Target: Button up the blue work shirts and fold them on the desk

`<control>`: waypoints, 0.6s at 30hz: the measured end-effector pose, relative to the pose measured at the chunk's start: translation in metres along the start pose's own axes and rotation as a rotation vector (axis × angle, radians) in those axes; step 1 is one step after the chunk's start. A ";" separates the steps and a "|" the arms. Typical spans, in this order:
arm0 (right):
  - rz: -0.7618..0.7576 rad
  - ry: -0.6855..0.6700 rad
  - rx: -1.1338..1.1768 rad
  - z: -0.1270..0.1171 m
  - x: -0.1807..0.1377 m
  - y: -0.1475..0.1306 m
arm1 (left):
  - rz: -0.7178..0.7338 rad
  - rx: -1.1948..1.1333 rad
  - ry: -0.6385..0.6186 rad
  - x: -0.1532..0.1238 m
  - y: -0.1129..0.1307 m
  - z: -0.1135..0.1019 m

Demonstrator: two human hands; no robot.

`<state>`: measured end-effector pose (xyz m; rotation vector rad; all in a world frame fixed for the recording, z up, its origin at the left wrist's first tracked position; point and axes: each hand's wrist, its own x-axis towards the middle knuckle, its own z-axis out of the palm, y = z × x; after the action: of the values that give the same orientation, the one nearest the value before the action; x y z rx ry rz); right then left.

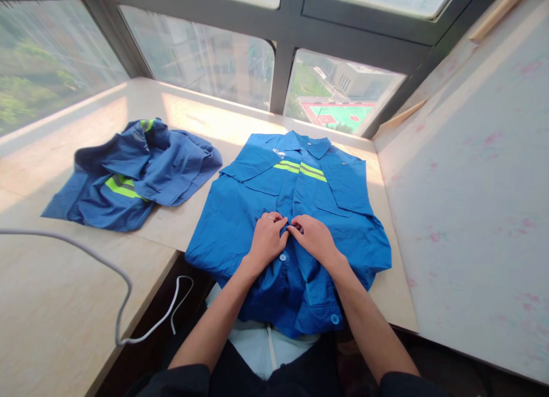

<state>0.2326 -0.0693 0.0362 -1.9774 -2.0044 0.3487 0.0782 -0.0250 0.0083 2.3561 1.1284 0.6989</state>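
A blue work jacket (pixel 257 202) with a collar and yellow-green reflective strips lies front up on the sill, its lower edge hanging over the front. My left hand (pixel 271 237) pinches the front placket near the middle, a ring on one finger. Close beside it, my right hand (pixel 314 237) is closed on the other front edge of the jacket. The fingertips of both hands nearly meet, and what lies between them is mostly hidden. Below my left hand a button (pixel 282 257) shows on the placket. Another button (pixel 334 318) sits near the bottom hem.
A second blue garment (pixel 141 174) with reflective strips lies crumpled at the left. A white cable (pixel 122 282) loops over the left ledge (pixel 51 288). Window frames (pixel 283 71) stand behind the sill, and a flower-patterned wall (pixel 467 202) rises at the right.
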 end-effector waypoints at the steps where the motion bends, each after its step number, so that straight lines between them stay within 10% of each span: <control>1: 0.006 -0.009 -0.031 -0.001 0.002 -0.001 | 0.003 -0.011 0.001 0.000 -0.001 0.000; 7: 0.040 -0.048 -0.064 -0.006 0.008 0.001 | -0.006 -0.010 0.022 0.001 -0.003 0.002; 18: 0.198 -0.080 0.725 0.001 0.006 0.041 | 0.033 -0.086 -0.019 0.016 0.001 0.002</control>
<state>0.2705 -0.0628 0.0200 -1.6863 -1.4155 1.0428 0.0887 -0.0131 0.0116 2.3088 1.0331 0.7200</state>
